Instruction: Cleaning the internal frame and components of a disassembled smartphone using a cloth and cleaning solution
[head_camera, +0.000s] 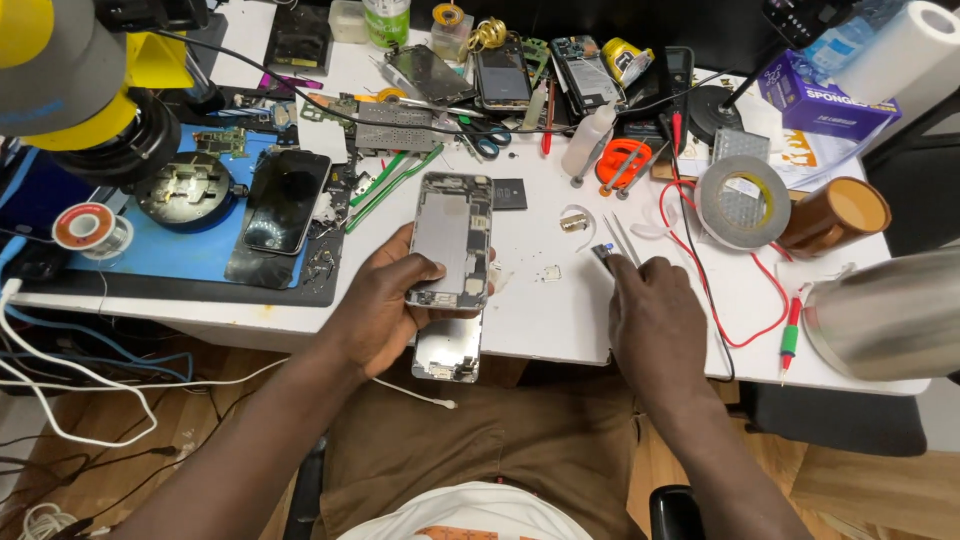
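Left hand (385, 305) is closed around a bare silver phone housing (452, 238), held inner side up above the near edge of the white table (540, 310); a second metal phone frame (447, 348) sits just below it, under the same hand, over the lap. Right hand (655, 320) is curled shut on tweezers (622, 238), tips pointing away over the table, with a small dark tool (603, 252) at the fingers. Packaging: purple-and-white box (822, 92) at the far right, white paper roll (915, 55) beside it, brown cylinder (835, 215) lying on its side, grey tape roll (742, 200) with a small yellow-white label in its core, white squeeze bottle (587, 140) mid-table. Green-labelled bottle (386, 20) at the far edge. Black phone (287, 200) lies face-up on the blue mat (150, 245) at left.
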